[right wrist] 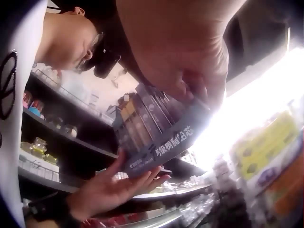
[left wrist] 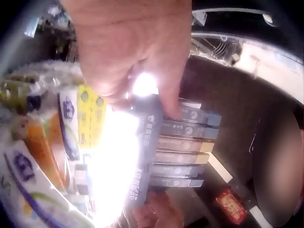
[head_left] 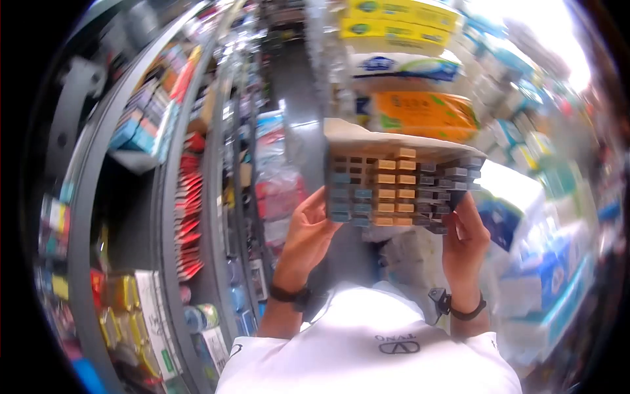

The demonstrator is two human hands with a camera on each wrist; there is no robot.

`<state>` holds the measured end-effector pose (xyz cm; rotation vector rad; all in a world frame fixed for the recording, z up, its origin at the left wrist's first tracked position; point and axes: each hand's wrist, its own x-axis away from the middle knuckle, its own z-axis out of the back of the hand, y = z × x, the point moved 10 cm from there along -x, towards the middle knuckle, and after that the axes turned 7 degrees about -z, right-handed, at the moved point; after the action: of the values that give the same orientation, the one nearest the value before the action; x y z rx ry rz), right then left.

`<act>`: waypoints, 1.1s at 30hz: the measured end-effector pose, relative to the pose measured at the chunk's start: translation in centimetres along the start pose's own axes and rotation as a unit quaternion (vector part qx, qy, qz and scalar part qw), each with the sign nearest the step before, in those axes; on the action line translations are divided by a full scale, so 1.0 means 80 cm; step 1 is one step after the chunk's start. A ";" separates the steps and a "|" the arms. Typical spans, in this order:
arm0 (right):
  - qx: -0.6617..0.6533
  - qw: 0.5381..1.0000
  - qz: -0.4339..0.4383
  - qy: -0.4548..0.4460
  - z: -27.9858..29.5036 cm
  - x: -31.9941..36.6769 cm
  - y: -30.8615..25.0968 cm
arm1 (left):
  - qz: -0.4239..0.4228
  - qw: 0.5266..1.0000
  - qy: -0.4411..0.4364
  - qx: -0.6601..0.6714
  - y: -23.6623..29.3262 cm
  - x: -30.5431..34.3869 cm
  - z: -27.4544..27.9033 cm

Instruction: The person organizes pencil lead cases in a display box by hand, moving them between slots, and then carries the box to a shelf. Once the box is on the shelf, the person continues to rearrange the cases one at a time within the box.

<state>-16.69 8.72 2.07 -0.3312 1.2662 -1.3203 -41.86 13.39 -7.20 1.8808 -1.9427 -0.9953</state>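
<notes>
- Two bare hands hold one flat cardboard display tray (head_left: 394, 190), packed with rows of small blue-grey, tan and dark grey boxes. It is raised in front of the person, its face turned toward them, in mid-air between the left shelving and the right stacks, resting on nothing.
- Left hand (head_left: 308, 230): fingers extended and lying flat against the tray's left end, with the palm beneath as a support. The right wrist view shows them straight, not curled.
- Right hand (head_left: 467, 240): fingers bent round the tray's right end, clamping it.
- Handling, as judged: the tray looks light but thin and liable to flex. The small boxes appear to sit loose in their rows and could slide out if it tips. It is best held at both short ends and kept steady, with support underneath.
- Surroundings: grey metal shelves (head_left: 85, 197) with red packets (head_left: 189, 223) on the left, wrapped orange tissue packs (head_left: 420, 108) far right, and a white shirt (head_left: 367, 341) near.
</notes>
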 end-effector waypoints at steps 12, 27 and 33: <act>-0.088 0.955 0.053 -0.278 -0.306 -0.053 -0.011 | -0.039 0.940 0.293 -0.169 0.082 0.077 0.169; -0.249 0.876 0.119 -0.395 -0.459 -0.137 -0.028 | -0.207 0.840 0.450 -0.222 0.148 0.047 0.162; -0.294 0.826 0.177 -0.446 -0.475 -0.073 -0.104 | -0.249 0.766 0.522 -0.281 0.174 0.148 0.125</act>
<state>-50.60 28.15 -2.27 -0.9699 0.8088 -0.3011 -60.40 4.00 -9.01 1.9094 -0.4435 -0.3430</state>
